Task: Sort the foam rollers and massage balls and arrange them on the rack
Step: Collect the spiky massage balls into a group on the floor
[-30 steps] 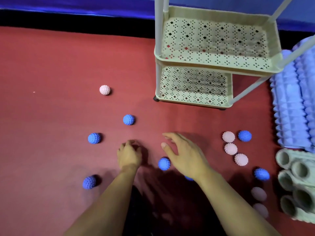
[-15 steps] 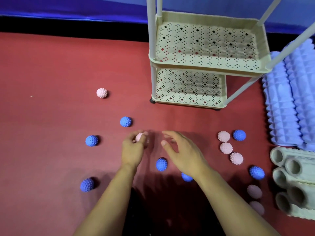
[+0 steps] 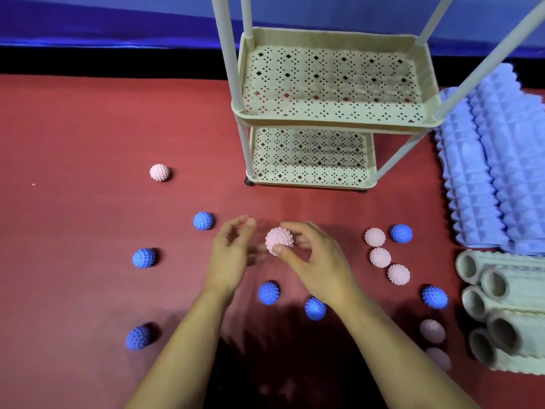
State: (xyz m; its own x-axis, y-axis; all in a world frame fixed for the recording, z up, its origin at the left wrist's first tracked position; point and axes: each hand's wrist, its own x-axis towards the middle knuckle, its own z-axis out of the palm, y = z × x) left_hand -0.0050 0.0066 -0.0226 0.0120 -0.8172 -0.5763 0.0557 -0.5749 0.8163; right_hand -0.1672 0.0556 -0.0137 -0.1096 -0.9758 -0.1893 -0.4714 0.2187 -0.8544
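Note:
My right hand (image 3: 312,261) pinches a pink spiky ball (image 3: 278,240) between thumb and fingers above the red mat. My left hand (image 3: 231,252) hovers just left of that ball with loose fingers and nothing in it. Several blue spiky balls lie around, among them one (image 3: 203,221) left of my left hand and one (image 3: 269,293) below my hands. Three pink balls (image 3: 379,256) cluster to the right, and another pink ball (image 3: 159,172) lies far left. The beige rack (image 3: 333,125) stands behind, both shelves bare.
Purple ridged foam rollers (image 3: 489,160) lie at the right of the rack. Beige hollow foam rollers (image 3: 501,308) are stacked at the lower right. Two more pink balls (image 3: 432,330) sit in shadow beside them. A blue wall runs behind the mat.
The pink ball that my left hand picked up has passed into my right hand. My left hand has let go and opened. The camera has shifted slightly.

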